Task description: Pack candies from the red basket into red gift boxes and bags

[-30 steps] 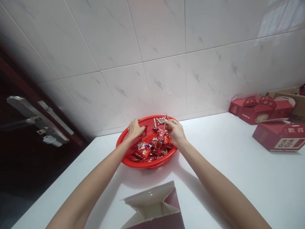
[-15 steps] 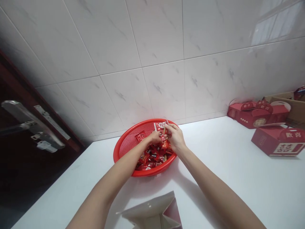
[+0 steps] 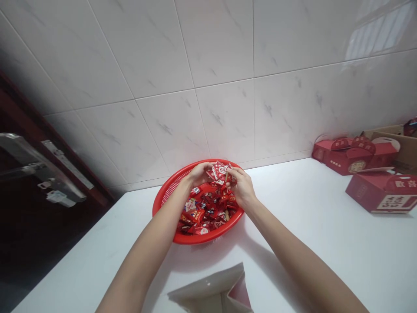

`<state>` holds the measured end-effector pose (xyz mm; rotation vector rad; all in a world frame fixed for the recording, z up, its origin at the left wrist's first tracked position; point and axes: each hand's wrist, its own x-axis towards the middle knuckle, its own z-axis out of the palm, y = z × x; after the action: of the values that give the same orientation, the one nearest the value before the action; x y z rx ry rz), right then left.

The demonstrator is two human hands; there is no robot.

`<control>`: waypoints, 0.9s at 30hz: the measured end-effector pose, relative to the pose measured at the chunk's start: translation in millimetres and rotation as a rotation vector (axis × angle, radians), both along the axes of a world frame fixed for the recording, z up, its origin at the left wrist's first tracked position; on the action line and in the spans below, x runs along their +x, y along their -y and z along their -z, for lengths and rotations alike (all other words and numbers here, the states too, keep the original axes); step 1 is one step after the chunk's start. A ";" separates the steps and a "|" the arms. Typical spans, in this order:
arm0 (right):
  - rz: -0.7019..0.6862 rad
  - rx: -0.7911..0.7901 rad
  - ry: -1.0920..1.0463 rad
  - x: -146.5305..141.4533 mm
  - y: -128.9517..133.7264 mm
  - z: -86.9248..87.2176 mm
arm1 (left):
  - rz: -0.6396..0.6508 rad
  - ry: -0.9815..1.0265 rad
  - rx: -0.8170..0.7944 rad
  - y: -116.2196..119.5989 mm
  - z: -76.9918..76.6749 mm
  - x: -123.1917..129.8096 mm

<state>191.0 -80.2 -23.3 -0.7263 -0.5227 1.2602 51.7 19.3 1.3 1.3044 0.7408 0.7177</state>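
My left hand (image 3: 199,174) is over the far side of a red plastic basket (image 3: 159,199), with fingers closed on the left edge of a red-and-white candy packet (image 3: 216,173) marked "520". My right hand (image 3: 241,186) grips small wrapped sweets (image 3: 232,178) against the same packet's right side. Several shiny red wrapped candies (image 3: 210,213) lie heaped in the basket below both hands. Exactly how many pieces are in the right hand is hidden by its fingers. Close to me stands an open paper box (image 3: 208,282), cut off by the bottom edge.
Red gift boxes with handles (image 3: 379,193) stand at the right, with more (image 3: 348,161) behind and a brown carton (image 3: 404,150) beside them. A tiled wall (image 3: 224,117) backs the white table (image 3: 293,195). A dark door with a metal handle (image 3: 29,165) is at left.
My left hand has moved left and up from the middle of the basket to the packet's left edge, uncovering more candies. My right hand stays nearly in place.
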 end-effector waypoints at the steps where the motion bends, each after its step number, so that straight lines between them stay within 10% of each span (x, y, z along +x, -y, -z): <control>1: -0.014 -0.018 0.032 -0.4 0.3 0.1 | 0.009 0.008 -0.025 3.3 -3.5 -0.4; 27: -0.036 -0.050 0.166 -1.4 -0.3 1.5 | 0.016 -0.139 0.421 26.6 -16.1 -6.9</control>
<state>189.6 -79.8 -24.8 -0.8724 -0.6439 1.2559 44.8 -7.3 17.4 1.7548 0.7115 0.8036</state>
